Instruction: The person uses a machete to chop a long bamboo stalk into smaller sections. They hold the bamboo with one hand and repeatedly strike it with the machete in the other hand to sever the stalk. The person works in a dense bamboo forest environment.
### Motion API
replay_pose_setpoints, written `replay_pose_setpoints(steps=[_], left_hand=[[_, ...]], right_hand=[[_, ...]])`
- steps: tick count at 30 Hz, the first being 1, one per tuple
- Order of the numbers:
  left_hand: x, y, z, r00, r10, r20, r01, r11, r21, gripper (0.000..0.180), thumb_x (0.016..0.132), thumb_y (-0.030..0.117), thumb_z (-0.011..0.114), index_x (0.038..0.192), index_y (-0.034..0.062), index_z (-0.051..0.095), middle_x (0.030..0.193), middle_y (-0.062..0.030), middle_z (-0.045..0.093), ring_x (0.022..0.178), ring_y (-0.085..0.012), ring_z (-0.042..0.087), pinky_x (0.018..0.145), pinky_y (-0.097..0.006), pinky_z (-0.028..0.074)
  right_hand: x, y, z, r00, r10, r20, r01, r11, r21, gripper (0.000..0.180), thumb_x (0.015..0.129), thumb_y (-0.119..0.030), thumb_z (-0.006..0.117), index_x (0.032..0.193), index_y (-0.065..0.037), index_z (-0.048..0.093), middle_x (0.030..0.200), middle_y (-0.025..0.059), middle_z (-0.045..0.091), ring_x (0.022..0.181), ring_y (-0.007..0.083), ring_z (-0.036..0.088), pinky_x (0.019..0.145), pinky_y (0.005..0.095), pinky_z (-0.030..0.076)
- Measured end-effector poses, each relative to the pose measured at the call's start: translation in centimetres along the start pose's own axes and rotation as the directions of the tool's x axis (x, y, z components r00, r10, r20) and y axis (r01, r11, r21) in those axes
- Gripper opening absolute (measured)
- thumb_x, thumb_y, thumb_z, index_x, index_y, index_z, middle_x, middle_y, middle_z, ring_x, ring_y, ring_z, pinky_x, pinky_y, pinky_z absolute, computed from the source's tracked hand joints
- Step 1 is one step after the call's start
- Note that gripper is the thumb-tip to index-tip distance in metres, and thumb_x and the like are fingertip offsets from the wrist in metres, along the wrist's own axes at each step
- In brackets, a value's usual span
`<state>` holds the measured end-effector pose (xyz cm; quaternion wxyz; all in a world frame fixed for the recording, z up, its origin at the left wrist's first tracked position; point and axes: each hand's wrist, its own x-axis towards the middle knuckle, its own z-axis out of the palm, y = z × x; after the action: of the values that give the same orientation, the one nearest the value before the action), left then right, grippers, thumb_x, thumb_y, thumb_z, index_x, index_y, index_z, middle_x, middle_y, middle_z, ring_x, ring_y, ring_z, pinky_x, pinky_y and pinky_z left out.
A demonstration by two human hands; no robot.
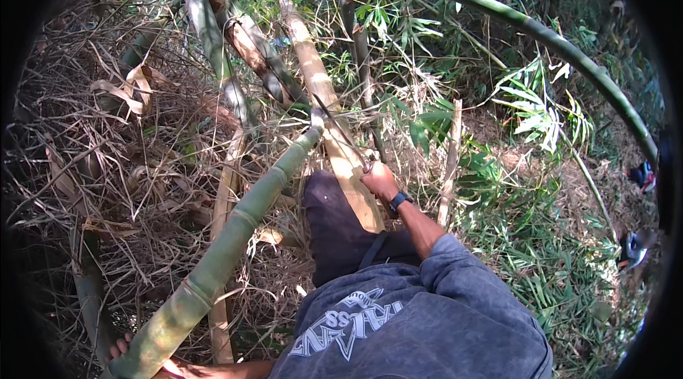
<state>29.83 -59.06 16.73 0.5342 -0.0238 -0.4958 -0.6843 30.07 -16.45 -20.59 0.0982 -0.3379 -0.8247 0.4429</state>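
A thick green bamboo pole slants from the lower left corner up to the middle of the view. My left hand is wrapped around its near, thicker end, with part of the palm hidden behind the pole. In my right hand, beside my bent knee, is the handle of a machete. Its dark, narrow machete blade points up and to the left, and the tip shows close to the pole's far, thin end. Whether blade and pole touch, I cannot tell. Behind the blade lies a pale yellow bamboo trunk.
Several standing bamboo stems rise ahead at the left. A green bamboo stem arches across the upper right. Dry twigs and leaves pile up on the left. A thin cut stump stands right of my hand. People are partly visible far right.
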Motion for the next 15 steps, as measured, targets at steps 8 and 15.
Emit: replay_pose_setpoints(steps=[8,15], left_hand=[[1.1,0.8,0.2,0.991,-0.126,-0.045,0.131,0.979,0.156,0.059,0.097,0.04,0.039,0.117,-0.0147,0.048,0.109,-0.0242,0.058,0.101,-0.0342,0.059,0.093,-0.046,0.048],[1.5,2.1,-0.2,0.995,-0.066,-0.073,0.079,0.978,0.191,0.061,0.097,0.043,0.036,0.116,-0.0143,0.049,0.105,-0.0234,0.059,0.097,-0.0345,0.06,0.094,-0.047,0.047]], right_hand=[[-0.7,1.6,2.6,0.958,-0.22,-0.185,0.188,0.966,-0.177,0.025,0.076,-0.018,0.057,0.088,0.003,0.056,0.076,0.0258,0.061,0.073,0.0426,0.061,0.067,0.0486,0.05],[2.0,-7.8,-2.4,0.99,-0.107,-0.095,0.109,0.994,0.011,0.028,0.078,-0.025,0.062,0.091,-0.001,0.058,0.081,0.0204,0.064,0.079,0.0375,0.062,0.073,0.0445,0.049]])
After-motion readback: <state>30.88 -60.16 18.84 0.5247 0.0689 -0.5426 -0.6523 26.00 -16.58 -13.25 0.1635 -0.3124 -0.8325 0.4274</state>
